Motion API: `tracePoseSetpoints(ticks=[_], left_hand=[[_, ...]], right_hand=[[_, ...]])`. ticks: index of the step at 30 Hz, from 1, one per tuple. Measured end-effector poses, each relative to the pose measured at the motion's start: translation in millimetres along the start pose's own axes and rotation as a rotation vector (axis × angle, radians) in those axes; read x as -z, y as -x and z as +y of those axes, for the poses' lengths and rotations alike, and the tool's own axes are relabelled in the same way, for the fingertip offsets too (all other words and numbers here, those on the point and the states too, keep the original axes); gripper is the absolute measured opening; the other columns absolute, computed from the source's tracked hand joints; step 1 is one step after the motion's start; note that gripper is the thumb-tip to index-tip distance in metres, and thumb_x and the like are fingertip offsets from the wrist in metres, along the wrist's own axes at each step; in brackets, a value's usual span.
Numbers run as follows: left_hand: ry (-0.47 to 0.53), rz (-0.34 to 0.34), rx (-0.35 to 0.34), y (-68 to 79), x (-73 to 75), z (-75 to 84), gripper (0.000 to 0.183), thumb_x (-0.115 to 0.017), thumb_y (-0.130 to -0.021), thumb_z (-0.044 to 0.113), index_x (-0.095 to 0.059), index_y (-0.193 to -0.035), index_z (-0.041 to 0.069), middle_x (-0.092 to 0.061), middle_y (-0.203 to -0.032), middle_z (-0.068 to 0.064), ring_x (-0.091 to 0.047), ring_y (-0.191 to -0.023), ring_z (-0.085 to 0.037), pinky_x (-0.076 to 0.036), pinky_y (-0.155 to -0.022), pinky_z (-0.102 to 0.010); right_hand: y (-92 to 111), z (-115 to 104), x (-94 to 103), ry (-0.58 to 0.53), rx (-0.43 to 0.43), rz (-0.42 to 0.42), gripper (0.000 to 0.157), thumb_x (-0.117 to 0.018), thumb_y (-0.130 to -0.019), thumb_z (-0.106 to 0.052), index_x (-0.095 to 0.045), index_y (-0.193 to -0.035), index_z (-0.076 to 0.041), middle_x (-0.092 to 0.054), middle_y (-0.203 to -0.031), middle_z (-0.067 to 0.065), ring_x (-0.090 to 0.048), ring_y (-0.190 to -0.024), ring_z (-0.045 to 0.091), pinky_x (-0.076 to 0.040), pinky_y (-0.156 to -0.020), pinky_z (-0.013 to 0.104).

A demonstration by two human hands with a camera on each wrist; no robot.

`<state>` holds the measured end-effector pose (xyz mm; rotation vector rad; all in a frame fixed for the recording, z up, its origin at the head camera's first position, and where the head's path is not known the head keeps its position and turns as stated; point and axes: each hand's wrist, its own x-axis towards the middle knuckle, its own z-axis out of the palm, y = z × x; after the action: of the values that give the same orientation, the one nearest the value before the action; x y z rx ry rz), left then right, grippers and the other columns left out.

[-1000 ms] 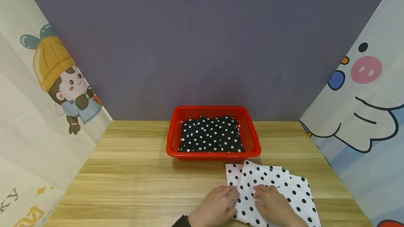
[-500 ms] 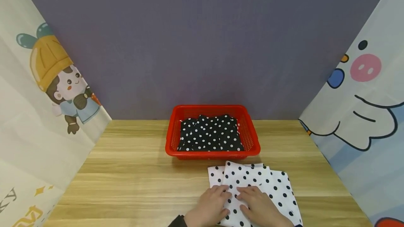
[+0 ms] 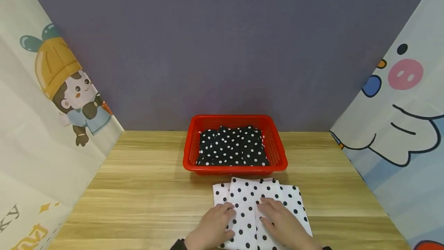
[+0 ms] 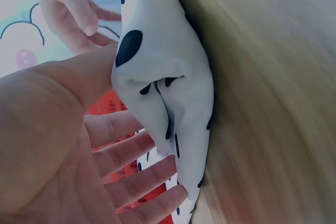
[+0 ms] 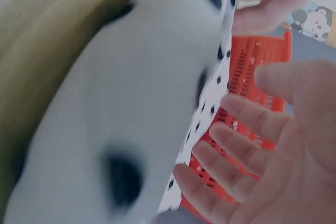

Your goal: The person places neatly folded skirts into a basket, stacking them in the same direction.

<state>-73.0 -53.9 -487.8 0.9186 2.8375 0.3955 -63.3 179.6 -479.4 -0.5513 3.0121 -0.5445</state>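
Observation:
A white cloth with black dots [image 3: 244, 213], folded in layers, lies on the table in front of the basket. My left hand [image 3: 212, 225] rests at its left side, fingers extended over the edge. On the right part of the cloth lies my right hand [image 3: 282, 221], with its fingers spread. In the left wrist view, the thumb and fingertips of the left hand [image 4: 58, 124] touch the puffed near fold. The right wrist view has the fingertips of the right hand [image 5: 268, 145] along the cloth's upper surface, thumb held apart.
Just beyond the cloth stands a red plastic basket [image 3: 236, 170] holding black cloth with white dots [image 3: 230, 147]. The wood-grain table [image 3: 145, 188] ends at a grey back panel [image 3: 222, 45]. Cartoon-printed sheets flank it left [image 3: 21, 134] and right [image 3: 424, 188].
The white dotted cloth has slid left along the table, both hands moving with it. It now lies straighter before the basket. The basket stays where it was.

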Motion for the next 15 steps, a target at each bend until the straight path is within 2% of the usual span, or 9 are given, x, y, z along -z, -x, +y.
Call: tracePoseSetpoints(ticks=[4, 7, 10, 15], left_hand=[[0.03, -0.004, 0.037, 8.3, 4.4, -8.0, 0.047, -0.071, -0.075, 0.036, -0.06, -0.117, 0.015, -0.053, -0.119, 0.002, -0.052, -0.104, -0.015, -0.045, -0.088, -0.034], [0.047, -0.009, 0.066, 13.8, 6.4, -13.7, 0.048, -0.072, -0.075, 0.034, -0.06, -0.117, 0.014, -0.053, -0.119, 0.001, -0.052, -0.104, -0.016, -0.046, -0.089, -0.035], [0.058, -0.006, 0.081, 18.1, 7.5, -19.2, 0.049, -0.072, -0.074, 0.034, -0.06, -0.117, 0.013, -0.053, -0.119, 0.0, -0.052, -0.103, -0.017, -0.046, -0.089, -0.036], [0.075, 0.006, 0.088, 23.7, 8.9, -28.9, 0.048, -0.073, -0.073, 0.032, -0.061, -0.116, 0.013, -0.053, -0.118, 0.0, -0.053, -0.102, -0.016, -0.047, -0.087, -0.035]], right_hand=[[-0.7, 6.3, 1.2, 0.022, -0.121, 0.087, 0.033, -0.067, -0.081, -0.025, -0.064, -0.112, -0.013, -0.055, -0.122, 0.006, -0.052, -0.112, 0.026, -0.043, -0.093, 0.048], [0.0, 12.2, 0.1, 0.036, -0.184, 0.118, 0.035, -0.068, -0.08, -0.024, -0.064, -0.113, -0.011, -0.055, -0.123, 0.009, -0.052, -0.112, 0.028, -0.042, -0.094, 0.048], [-0.1, 16.5, -1.8, 0.046, -0.232, 0.103, 0.038, -0.068, -0.08, -0.023, -0.062, -0.115, -0.008, -0.054, -0.123, 0.013, -0.052, -0.11, 0.031, -0.043, -0.091, 0.05], [-2.6, 18.0, -6.3, 0.042, -0.301, 0.027, 0.045, -0.067, -0.081, -0.026, -0.058, -0.121, -0.008, -0.052, -0.123, 0.012, -0.05, -0.11, 0.031, -0.044, -0.089, 0.051]])
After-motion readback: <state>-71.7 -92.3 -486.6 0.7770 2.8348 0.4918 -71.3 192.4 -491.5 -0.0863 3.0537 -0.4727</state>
